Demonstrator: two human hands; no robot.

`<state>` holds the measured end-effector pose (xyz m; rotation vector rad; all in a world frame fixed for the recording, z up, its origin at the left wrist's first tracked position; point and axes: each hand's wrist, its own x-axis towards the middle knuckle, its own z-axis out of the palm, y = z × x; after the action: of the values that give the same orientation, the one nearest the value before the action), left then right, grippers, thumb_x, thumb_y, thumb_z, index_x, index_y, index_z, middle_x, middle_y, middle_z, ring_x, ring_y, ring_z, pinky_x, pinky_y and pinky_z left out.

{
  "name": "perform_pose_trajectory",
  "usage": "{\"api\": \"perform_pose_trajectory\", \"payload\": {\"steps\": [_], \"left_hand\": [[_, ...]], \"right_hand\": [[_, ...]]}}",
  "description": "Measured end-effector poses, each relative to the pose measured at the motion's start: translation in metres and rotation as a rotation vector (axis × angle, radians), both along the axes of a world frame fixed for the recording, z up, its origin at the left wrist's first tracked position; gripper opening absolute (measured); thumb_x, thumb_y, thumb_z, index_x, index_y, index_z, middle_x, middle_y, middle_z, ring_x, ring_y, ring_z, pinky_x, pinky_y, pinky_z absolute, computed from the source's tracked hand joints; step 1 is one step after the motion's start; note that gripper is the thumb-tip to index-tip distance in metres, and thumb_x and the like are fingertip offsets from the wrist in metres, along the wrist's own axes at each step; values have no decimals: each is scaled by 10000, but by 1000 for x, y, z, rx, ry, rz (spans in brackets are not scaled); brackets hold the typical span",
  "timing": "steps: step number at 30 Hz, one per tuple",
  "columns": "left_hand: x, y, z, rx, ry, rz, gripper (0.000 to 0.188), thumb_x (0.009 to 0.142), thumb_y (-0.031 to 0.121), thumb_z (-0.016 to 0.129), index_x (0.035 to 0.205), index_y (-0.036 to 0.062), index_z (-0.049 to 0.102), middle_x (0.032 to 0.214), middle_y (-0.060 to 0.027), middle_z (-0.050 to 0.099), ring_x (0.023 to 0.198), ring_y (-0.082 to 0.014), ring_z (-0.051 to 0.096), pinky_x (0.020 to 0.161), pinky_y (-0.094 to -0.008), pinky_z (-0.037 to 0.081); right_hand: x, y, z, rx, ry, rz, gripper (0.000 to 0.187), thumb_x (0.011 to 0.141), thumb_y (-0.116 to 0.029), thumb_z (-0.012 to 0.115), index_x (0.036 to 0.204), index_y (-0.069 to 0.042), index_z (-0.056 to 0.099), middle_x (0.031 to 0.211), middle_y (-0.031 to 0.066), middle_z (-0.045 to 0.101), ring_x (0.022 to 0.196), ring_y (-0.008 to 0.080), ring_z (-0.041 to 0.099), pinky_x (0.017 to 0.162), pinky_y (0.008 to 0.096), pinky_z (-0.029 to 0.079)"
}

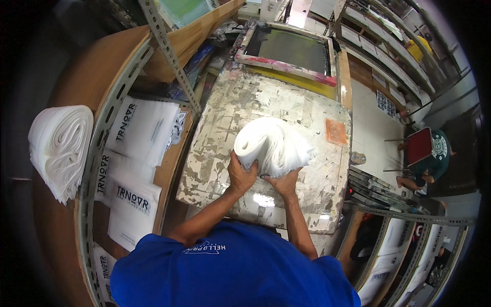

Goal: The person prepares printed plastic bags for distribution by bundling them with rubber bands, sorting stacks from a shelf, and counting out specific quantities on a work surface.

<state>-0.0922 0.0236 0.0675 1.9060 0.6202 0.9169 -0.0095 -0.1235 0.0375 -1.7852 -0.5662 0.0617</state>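
Observation:
Both of my hands hold a thick folded stack of white fabric sheets above a worn, paint-flaked printing board. My left hand grips the stack's left lower edge. My right hand supports it from underneath at the near side. The stack curls over at its top and hangs slightly off the board's surface.
A framed printing screen lies at the board's far end. Left of it, printed white sheets lie on a shelf, and another folded white stack sits on the rack's outer ledge. A seated person is on the tiled floor at right.

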Motion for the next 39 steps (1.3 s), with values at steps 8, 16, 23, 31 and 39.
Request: {"api": "perform_pose_trajectory", "payload": {"steps": [8, 16, 23, 31, 39], "left_hand": [[-6, -2, 0, 2, 103, -144, 716, 802, 93, 716, 1363, -28, 288, 1049, -311, 651, 936, -499, 658, 796, -499, 540], [-16, -10, -8, 23, 289, -237, 838, 797, 38, 651, 1488, -19, 180, 1105, -361, 608, 980, -541, 607, 840, -570, 493], [-14, -15, 1, -71, 362, -270, 915, 767, -53, 603, 1526, -18, 92, 1280, -381, 512, 1136, -520, 560, 951, -515, 470], [-31, 4, 18, -168, 338, -614, 1093, 714, 7, 627, 1558, 1, -68, 1573, -303, 214, 1501, -382, 162, 1203, -417, 213], [-37, 22, 32, -125, 326, -585, 836, 915, 404, 640, 1504, -53, 263, 1503, -280, 334, 1386, -439, 352, 1138, -453, 304]], "right_hand": [[-3, 7, 1, 13, -85, -82, 1310, 466, -347, 1000, 1411, 68, 193, 1336, 263, 491, 1247, 379, 514, 1064, 424, 403], [-5, 3, 9, 54, -74, -109, 1304, 469, -313, 1011, 1392, 72, 174, 1306, 274, 512, 1219, 374, 540, 1025, 411, 443], [-11, 9, 1, 41, 101, -164, 1274, 455, -209, 997, 1388, 56, 170, 1300, 247, 495, 1225, 356, 517, 1053, 413, 415], [-22, 16, -5, 215, 123, -50, 1311, 443, -201, 1001, 1414, 35, 153, 1362, 194, 410, 1287, 324, 447, 1112, 423, 349], [-20, 21, -18, 136, -5, -139, 1349, 453, -246, 1010, 1434, 46, 132, 1379, 207, 380, 1300, 336, 431, 1113, 435, 345]]}}
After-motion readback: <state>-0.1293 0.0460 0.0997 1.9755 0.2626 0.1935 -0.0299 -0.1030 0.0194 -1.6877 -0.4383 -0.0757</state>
